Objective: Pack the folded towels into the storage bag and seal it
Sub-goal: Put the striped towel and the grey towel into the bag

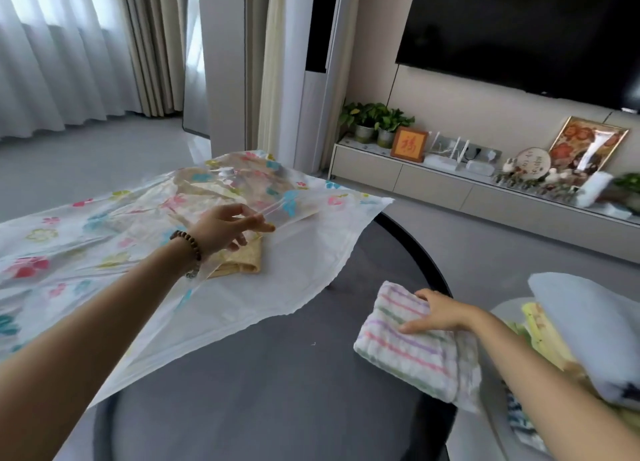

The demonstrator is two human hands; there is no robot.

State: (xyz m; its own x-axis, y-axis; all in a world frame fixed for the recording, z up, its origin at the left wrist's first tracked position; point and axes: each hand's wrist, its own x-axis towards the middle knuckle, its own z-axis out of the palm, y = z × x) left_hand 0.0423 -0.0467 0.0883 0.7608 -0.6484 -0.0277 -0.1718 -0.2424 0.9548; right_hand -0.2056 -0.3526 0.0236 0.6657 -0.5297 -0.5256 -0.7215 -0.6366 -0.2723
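Plastic storage bag (pixel 86 249): is lying flat across the desk (pixel 277 391) toward 10 o'clock, flower-printed and see-through, with its mouth facing 3 o'clock and not yet sealed.
Left hand (pixel 228 227): is pinching the clear upper layer of the bag's mouth between thumb and fingers and is holding it lifted, so the opening is gaping; a bead bracelet (pixel 194 249) is sitting on the wrist.
Tan towel (pixel 242 263): is lying folded at the mouth, just under the left hand at its 6 o'clock, partly beneath the raised plastic and partly poking out onto the bag's white lower flap.
Inside the bag: more tan cloth is showing through the plastic toward 12 o'clock; whether it is the same towel or another cannot be told.
Striped towel (pixel 405 350): is resting folded on the desk at 4 o'clock, well apart from the bag, outside it.
Right hand (pixel 440 313): is lying on the striped towel, fingers hooking over its far edge and thumb stretching along the top, apparently taking hold of it.
Stack of towels (pixel 581 325): is waiting at 3 o'clock, a pale one on top and yellow ones beneath, none of them packed.
Progress: packing is looking early, with one towel at the mouth, the striped one seemingly next, and the stack to follow.
Remaining: the tan towel is needing a push fully inside, the other towels are needing loading, and the mouth is needing closing.
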